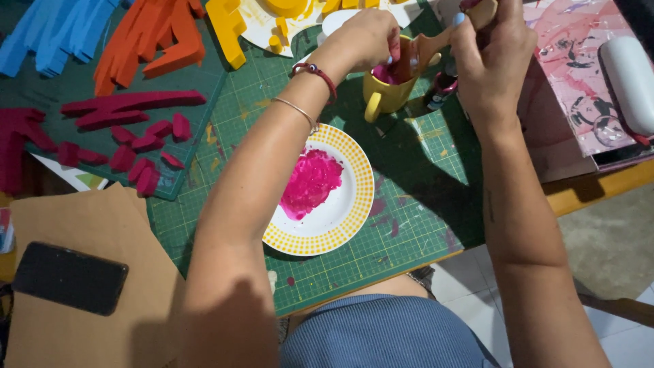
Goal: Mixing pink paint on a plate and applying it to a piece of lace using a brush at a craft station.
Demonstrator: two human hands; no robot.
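Head view: both hands meet at the far edge of the green gridded cutting mat (409, 177) that covers the counter, over a small yellow ceramic mug (385, 95) holding bright pink paint. The left hand (364, 37) comes in from the left, curled over the mug's rim, its fingertips pinched around the lower part of a flat wooden stirring stick (419, 54) where it dips into the paint. The right hand (490, 51) sits just right of the mug, closed around something at the top edge; what it grips besides the upper end of the stick cannot be told, since the frame cuts it off. The stick's long axis slants from the mug's mouth up and to the right, towards the right hand, so the left hand is nearer the paint end and the right hand nearer the free end. A small dark bottle (441, 88) stands just beside the mug, beneath the right hand.

Nearer the body, between the forearms, lies a white plate with a yellow dotted rim (354, 218), a pink paint smear in its middle. Magenta foam pieces (129, 129) lie well apart to the left, and a black phone (68, 278) rests on brown cardboard.
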